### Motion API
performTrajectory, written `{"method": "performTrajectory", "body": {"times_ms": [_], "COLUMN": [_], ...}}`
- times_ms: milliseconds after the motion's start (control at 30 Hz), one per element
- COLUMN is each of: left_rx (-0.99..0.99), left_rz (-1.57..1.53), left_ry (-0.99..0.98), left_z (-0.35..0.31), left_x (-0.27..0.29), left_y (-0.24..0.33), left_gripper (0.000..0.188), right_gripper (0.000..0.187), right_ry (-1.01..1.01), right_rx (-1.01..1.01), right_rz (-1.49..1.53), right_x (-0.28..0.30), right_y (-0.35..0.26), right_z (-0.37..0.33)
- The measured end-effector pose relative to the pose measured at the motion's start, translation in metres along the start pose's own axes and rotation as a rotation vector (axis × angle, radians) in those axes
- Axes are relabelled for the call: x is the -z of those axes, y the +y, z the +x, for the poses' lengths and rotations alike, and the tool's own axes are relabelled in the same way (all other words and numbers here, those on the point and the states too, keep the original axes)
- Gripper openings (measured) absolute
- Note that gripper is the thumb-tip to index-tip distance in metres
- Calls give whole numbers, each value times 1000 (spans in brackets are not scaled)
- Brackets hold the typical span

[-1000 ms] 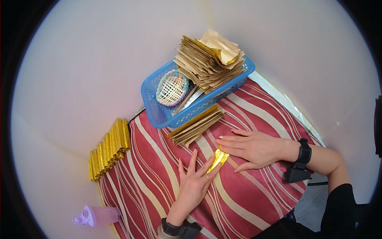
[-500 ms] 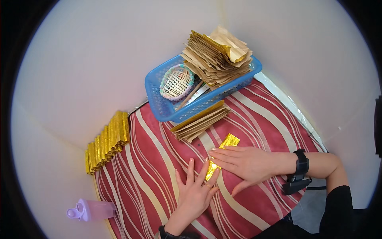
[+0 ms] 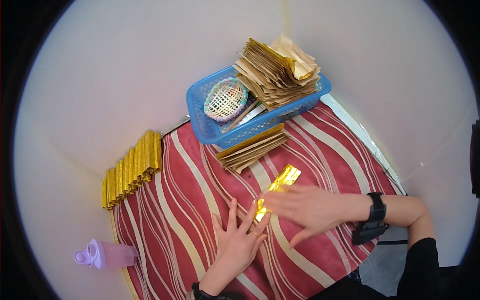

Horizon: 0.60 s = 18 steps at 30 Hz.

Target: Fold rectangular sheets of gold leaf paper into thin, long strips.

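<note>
A narrow folded strip of shiny gold paper (image 3: 288, 174) lies slantwise on the cloth before me. My left hand (image 3: 236, 248) rests with its fingers spread, fingertips at the strip's near end. Across the strip's middle lies my right hand (image 3: 312, 209), flat with fingers stretched out and smeared by motion; it covers part of the paper. Neither hand grasps anything. Just beyond the strip is a small stack of folded brown-and-gold paper (image 3: 255, 150).
A blue plastic basket (image 3: 202, 131) at the back holds a small woven basket (image 3: 226, 100) and a tall pile of brown-and-gold papers (image 3: 275, 75). Gold paper rolls (image 3: 132, 167) line the left edge, near a purple bottle (image 3: 117, 254). Red striped cloth (image 3: 192, 200) covers the table; pale walls surround it.
My right hand has shifted slightly over the gold strip and is now blurred. More of the strip's far part shows. My left hand stays spread at its near end. The view has shifted slightly.
</note>
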<state>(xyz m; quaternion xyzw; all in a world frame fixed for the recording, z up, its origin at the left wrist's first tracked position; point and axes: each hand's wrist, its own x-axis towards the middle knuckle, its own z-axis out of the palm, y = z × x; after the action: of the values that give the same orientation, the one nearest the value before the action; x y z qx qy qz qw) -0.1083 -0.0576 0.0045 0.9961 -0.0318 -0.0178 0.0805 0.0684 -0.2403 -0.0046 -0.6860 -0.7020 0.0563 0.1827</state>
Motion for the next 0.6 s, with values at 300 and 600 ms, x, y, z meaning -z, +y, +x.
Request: {"method": "performTrajectory", "body": {"times_ms": [300, 600], "left_rx": [-3, -18], "left_rz": [-17, -34], "left_ry": [39, 32], "left_z": [-5, -4], "left_x": [0, -3], "left_y": [-2, -3], "left_gripper": [48, 48], "right_gripper": [95, 94], "right_ry": [-23, -14], "right_rx": [-78, 76], "right_rz": [-114, 106], "right_x": [19, 3], "right_y": [29, -14], "right_z": [-16, 9]}}
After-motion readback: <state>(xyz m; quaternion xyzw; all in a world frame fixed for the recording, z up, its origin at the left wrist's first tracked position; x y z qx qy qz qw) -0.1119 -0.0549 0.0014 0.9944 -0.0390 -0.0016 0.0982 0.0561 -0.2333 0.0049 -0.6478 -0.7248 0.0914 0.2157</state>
